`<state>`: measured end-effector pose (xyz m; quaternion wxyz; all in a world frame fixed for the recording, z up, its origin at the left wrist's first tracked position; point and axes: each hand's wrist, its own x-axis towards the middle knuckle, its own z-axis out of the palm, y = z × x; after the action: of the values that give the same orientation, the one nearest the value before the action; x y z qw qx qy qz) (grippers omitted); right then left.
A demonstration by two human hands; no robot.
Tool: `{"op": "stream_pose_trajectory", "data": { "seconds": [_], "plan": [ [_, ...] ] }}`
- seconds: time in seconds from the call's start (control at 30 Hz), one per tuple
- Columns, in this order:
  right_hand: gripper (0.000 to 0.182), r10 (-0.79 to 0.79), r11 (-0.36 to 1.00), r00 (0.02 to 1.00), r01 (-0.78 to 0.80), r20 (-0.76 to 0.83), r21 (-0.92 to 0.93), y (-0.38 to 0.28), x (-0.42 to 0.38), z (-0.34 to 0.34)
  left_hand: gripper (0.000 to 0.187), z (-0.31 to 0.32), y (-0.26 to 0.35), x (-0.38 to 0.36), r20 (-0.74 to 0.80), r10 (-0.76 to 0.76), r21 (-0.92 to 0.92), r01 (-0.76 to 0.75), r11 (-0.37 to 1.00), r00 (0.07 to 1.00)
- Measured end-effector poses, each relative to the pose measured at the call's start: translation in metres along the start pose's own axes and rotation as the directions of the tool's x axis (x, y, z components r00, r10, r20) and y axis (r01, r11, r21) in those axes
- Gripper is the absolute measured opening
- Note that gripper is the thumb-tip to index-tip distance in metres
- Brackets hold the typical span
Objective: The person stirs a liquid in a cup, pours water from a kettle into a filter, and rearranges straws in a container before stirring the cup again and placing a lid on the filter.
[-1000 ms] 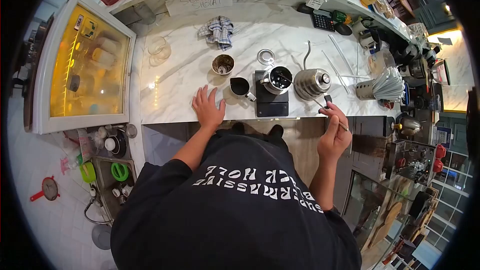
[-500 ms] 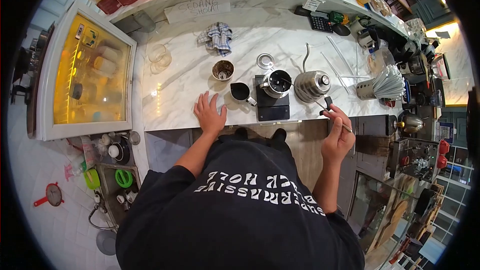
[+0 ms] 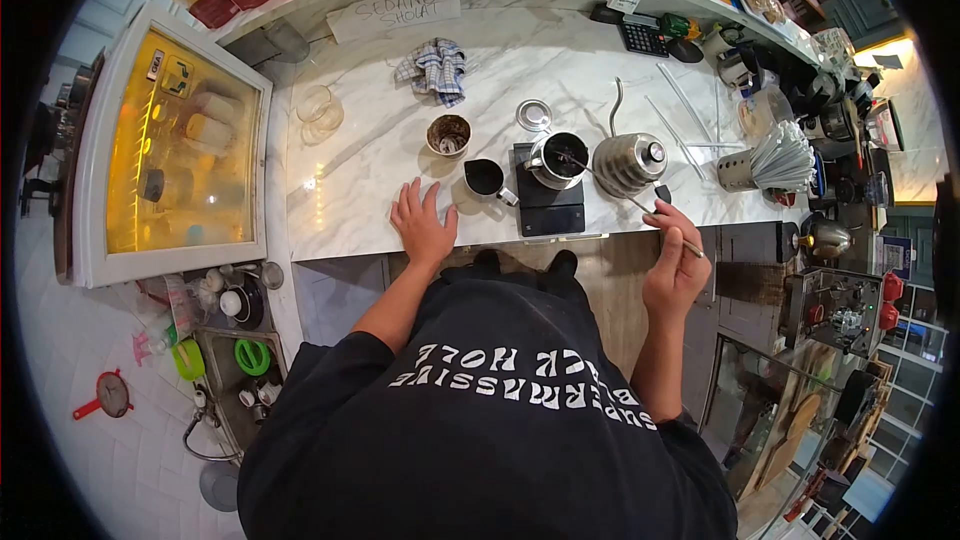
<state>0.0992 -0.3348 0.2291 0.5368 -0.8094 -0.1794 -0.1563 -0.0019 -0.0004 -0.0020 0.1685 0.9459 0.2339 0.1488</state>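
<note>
My right hand (image 3: 673, 258) is closed round the end of a long-handled metal spoon (image 3: 640, 205), right of the scale. Its shaft slants past the near side of the steel gooseneck kettle (image 3: 625, 162) into a metal cup (image 3: 537, 164) with dark contents. The spoon's far end is hard to make out. That cup stands on a black scale (image 3: 552, 221). My left hand (image 3: 424, 225) rests flat on the counter with fingers spread, holding nothing. Nearest to it are a metal pitcher (image 3: 484, 178), dark inside, and a cup with brown residue (image 3: 448, 136).
A round metal lid (image 3: 534, 115) and a checked cloth (image 3: 437, 70) lie on the marble counter (image 3: 350, 195). A clear glass (image 3: 320, 115) stands left. Right are loose clear straws (image 3: 675, 135) and a metal holder (image 3: 737, 172) of wrapped straws. A glass-door fridge (image 3: 180, 140) borders the left.
The view has shifted slightly. The spoon's shaft sits at a slightly different angle in the cup, with my right hand still on it. My left hand stays flat on the counter.
</note>
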Motion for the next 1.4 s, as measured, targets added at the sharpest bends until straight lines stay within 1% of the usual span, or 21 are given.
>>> {"op": "stream_pose_trajectory", "data": {
  "seconds": [0.07,0.17,0.27,0.37,0.47,0.57,0.67,0.77,0.87,0.97,1.07,1.17,1.2,1.3,1.4],
  "plan": [
    [0.027,0.05,0.998,0.999,-0.049,-0.015,0.04,-0.002,-0.002,0.007,0.058,-0.002,0.001,0.0,-0.001,-0.003,-0.009,0.002,1.0,1.0],
    [0.028,0.023,0.999,0.999,-0.025,-0.042,-0.031,0.004,-0.004,-0.001,0.058,-0.002,0.0,0.001,0.005,-0.002,0.004,0.002,1.0,1.0],
    [0.029,0.055,0.997,0.998,-0.054,-0.028,0.047,-0.002,-0.007,0.0,0.057,-0.001,0.0,0.001,-0.011,0.004,0.006,-0.004,1.0,1.0],
    [0.031,0.048,0.995,0.996,-0.041,-0.069,0.089,-0.002,-0.006,0.005,0.057,0.001,-0.001,0.0,-0.025,0.012,0.0,-0.012,1.0,1.0],
    [0.032,-0.029,0.995,0.995,0.038,-0.098,0.089,-0.005,-0.003,-0.001,0.058,0.0,-0.002,0.0,-0.027,0.016,0.0,-0.016,1.0,1.0],
    [0.032,-0.037,0.996,0.996,0.044,-0.084,0.076,-0.007,-0.003,-0.007,0.058,0.0,-0.001,0.0,-0.024,0.01,-0.007,-0.01,1.0,1.0],
    [0.031,-0.127,0.983,0.979,0.146,-0.162,0.109,-0.003,-0.005,-0.016,0.058,0.001,-0.003,0.0,-0.008,0.001,-0.002,-0.001,1.0,1.0],
    [0.032,-0.119,0.991,0.974,0.128,-0.19,0.035,-0.008,-0.003,-0.02,0.058,-0.002,-0.001,0.0,-0.002,-0.003,-0.004,0.003,1.0,1.0],
    [0.033,-0.117,0.989,0.957,0.138,-0.265,0.059,-0.013,-0.002,-0.022,0.058,0.0,-0.003,0.0,0.0,0.006,0.005,-0.006,1.0,1.0],
    [0.034,-0.088,0.977,0.95,0.14,-0.299,0.158,-0.024,-0.003,-0.019,0.058,-0.001,-0.006,-0.001,-0.012,0.027,-0.018,-0.028,0.999,1.0],
    [0.037,-0.168,0.962,0.964,0.206,-0.205,0.18,-0.027,-0.008,-0.011,0.057,-0.002,-0.01,-0.001,-0.016,0.052,-0.013,-0.052,0.999,0.999],
    [0.035,-0.094,0.977,0.99,0.112,-0.102,0.182,-0.03,-0.018,0.014,0.057,-0.004,-0.014,-0.002,0.023,0.057,-0.029,-0.057,0.998,0.998],
    [0.03,0.018,0.942,0.991,0.028,-0.133,0.335,-0.039,-0.022,0.032,0.057,-0.005,-0.016,-0.003,0.027,0.065,-0.033,-0.064,0.997,0.998],
    [0.028,0.121,0.962,0.992,-0.109,-0.035,0.252,-0.031,-0.032,0.054,0.057,-0.01,-0.018,-0.005,0.037,0.081,-0.042,-0.079,0.996,0.996],
    [0.026,0.149,0.969,0.988,-0.154,0.042,0.195,-0.009,-0.038,0.075,0.057,-0.014,-0.02,-0.01,0.05,0.093,-0.043,-0.09,0.995,0.994]
  ]
}}
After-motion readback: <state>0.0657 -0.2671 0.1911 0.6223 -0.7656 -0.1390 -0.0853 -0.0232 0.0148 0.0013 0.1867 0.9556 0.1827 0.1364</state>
